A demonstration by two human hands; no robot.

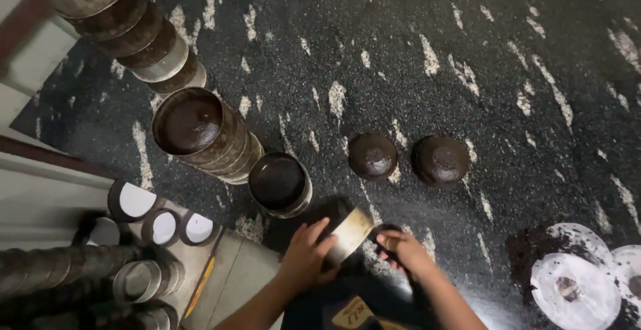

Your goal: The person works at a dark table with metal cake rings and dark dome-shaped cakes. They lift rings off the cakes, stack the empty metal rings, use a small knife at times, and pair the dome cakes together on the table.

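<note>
My left hand (308,253) grips a round metal baking ring (349,234), tilted on its side near the bottom middle. My right hand (402,248) is at the ring's open end, fingers curled against a dark round cake (385,231) partly hidden behind it. Two dark domed cakes (372,156) (440,160) lie on the black speckled floor just beyond my hands. A short metal tin (280,183) with a dark inside stands to the left of them.
Stacks of metal tins (200,132) (127,20) run up the left side. Rings lined with white paper (135,200) and more stacked tins (60,270) sit at the lower left. White paper discs (574,288) with crumbs lie at the lower right.
</note>
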